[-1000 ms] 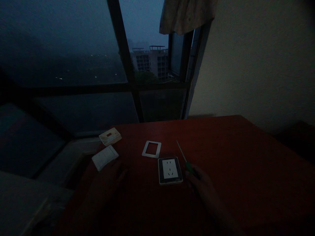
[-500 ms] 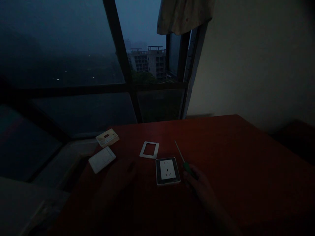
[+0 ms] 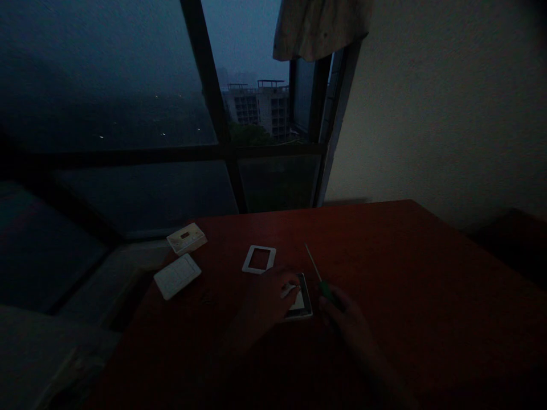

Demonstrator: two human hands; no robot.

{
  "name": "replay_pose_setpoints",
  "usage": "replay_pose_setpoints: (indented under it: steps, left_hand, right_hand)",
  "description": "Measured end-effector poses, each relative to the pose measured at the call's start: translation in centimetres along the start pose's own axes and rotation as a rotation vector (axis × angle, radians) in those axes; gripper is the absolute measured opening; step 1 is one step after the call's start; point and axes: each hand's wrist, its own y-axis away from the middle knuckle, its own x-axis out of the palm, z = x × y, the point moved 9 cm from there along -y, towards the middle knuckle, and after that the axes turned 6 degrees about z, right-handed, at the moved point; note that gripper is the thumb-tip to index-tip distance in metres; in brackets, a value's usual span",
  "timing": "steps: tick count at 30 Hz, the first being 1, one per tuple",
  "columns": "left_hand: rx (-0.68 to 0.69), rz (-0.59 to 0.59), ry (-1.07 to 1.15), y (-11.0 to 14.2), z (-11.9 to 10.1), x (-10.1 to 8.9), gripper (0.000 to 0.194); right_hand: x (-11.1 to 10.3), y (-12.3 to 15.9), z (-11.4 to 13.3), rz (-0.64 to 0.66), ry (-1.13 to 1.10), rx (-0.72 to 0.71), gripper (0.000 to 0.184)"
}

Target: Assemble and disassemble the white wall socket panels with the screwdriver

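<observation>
A wall socket [image 3: 306, 310] with a white face and dark border lies on the table. My left hand [image 3: 273, 296] is over its left part, hiding much of it. The thumb and fingers of that hand are curled together above the socket face; anything between them is too small and dark to name. Just right of the socket, my right hand [image 3: 348, 313] is closed around the green handle of a screwdriver [image 3: 325, 291]. Its thin metal shaft points away from me, up and to the left, apart from the socket.
A white square frame [image 3: 248, 263] lies behind the socket. To the left are a white panel [image 3: 177, 277] and a pale box-like housing [image 3: 187, 239] with an opening. Small dark bits [image 3: 208, 298] lie on the red-brown table [image 3: 384, 250]. Windows stand behind; the light is dim.
My left hand has moved right, from the table beside the white panel to over the socket. The small bits it covered now show. My right hand with the screwdriver has hardly moved.
</observation>
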Motion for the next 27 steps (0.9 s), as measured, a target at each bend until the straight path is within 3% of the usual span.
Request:
replay_pose_setpoints:
  steps: [12, 27]
  left_hand:
    - [0.052, 0.088, -0.204, -0.7, -0.9, 1.4, 0.007]
    - [0.06, 0.186, -0.397, -1.3, -2.7, 1.4, 0.012]
  right_hand:
    - [-0.1, -0.1, 0.3, -0.022, 0.089, -0.077, 0.037]
    - [0.0, -0.2, 0.2, -0.024, 0.076, -0.067, 0.039]
